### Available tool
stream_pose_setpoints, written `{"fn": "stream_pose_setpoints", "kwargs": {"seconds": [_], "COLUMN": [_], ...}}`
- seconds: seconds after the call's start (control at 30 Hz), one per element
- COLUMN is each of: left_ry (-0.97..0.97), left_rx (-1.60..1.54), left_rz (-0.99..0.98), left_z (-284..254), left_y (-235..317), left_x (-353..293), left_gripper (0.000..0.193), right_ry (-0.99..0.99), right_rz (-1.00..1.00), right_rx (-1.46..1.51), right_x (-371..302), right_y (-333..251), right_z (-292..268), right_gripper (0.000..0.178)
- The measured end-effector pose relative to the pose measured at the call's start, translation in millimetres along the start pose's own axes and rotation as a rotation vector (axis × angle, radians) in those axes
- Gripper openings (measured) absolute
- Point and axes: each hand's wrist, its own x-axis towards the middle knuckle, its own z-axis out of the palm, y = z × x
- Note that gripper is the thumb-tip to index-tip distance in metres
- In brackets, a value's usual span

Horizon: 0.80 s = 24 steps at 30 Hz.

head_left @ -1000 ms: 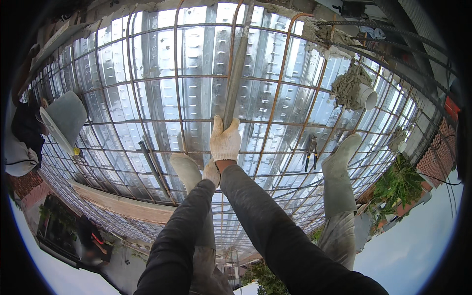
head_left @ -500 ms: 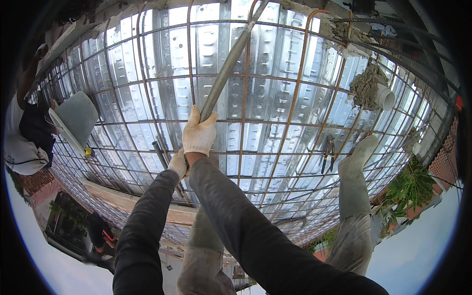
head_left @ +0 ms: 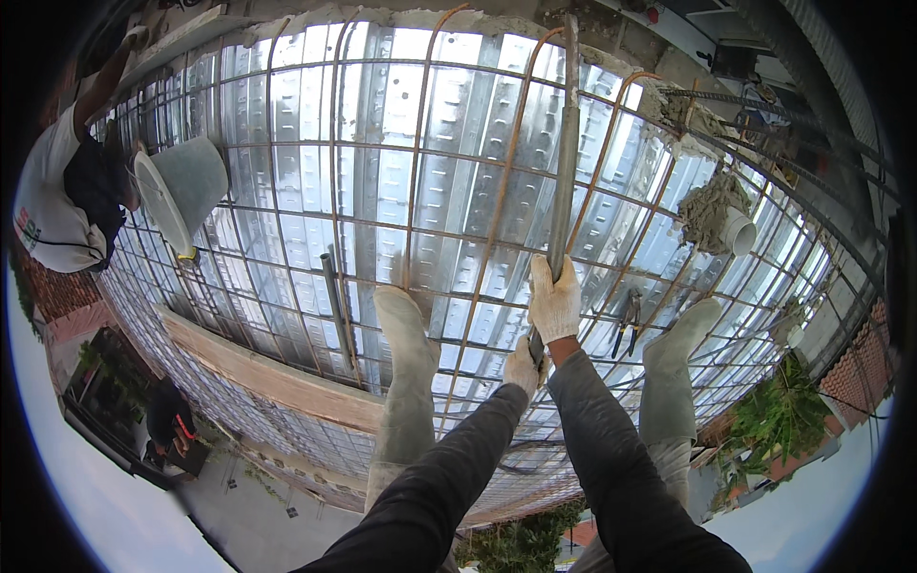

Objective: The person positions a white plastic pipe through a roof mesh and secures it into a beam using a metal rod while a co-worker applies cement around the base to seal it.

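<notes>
A long grey metal pipe [head_left: 566, 162] is in both my gloved hands, running from between my boots toward the far edge. My right hand [head_left: 556, 298] wraps around it higher up. Below that, my left hand [head_left: 522, 368] is closed around the lower part. The pipe's far end looks narrower and rusty, and lies close to an upturned bar of the rebar mesh [head_left: 492, 220]; whether they touch I cannot tell. Under the mesh is shiny ribbed metal decking [head_left: 458, 201]. Pliers with dark handles [head_left: 631, 310] lie beside my right boot [head_left: 669, 372].
At left, a person [head_left: 62, 201] is beside a grey bucket [head_left: 201, 181] tipped on its side. A wooden plank [head_left: 267, 368] and a short pipe [head_left: 336, 306] lie left of my left boot [head_left: 406, 353]. Mortar [head_left: 712, 205] clings by a white pipe stub [head_left: 739, 232] at right.
Both hands and the pipe have swung rightward, and the pipe now stands closer to straight ahead. My view has turned, bringing my left boot into sight. The person's arm at left has shifted.
</notes>
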Motion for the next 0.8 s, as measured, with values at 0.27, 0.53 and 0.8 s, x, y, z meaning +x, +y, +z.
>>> {"fn": "stream_pose_setpoints", "kwargs": {"seconds": [0.27,0.53,0.8], "left_ry": [-0.190,0.039,0.327], "left_rx": [0.380,1.485,1.348], "left_rz": [0.194,0.590,0.162], "left_z": [40,-121,-108], "left_y": [-35,34,-14], "left_x": [-35,-246,-419], "left_gripper": [0.039,0.039,0.086], "right_ry": [0.033,-0.161,-0.293], "right_rz": [-0.146,0.187,0.333], "right_rx": [-0.254,-0.307,-0.341], "right_x": [-20,-142,-229], "right_y": [-25,-34,-8], "right_z": [-72,-192,-261], "right_gripper": [0.046,0.044,0.041]}}
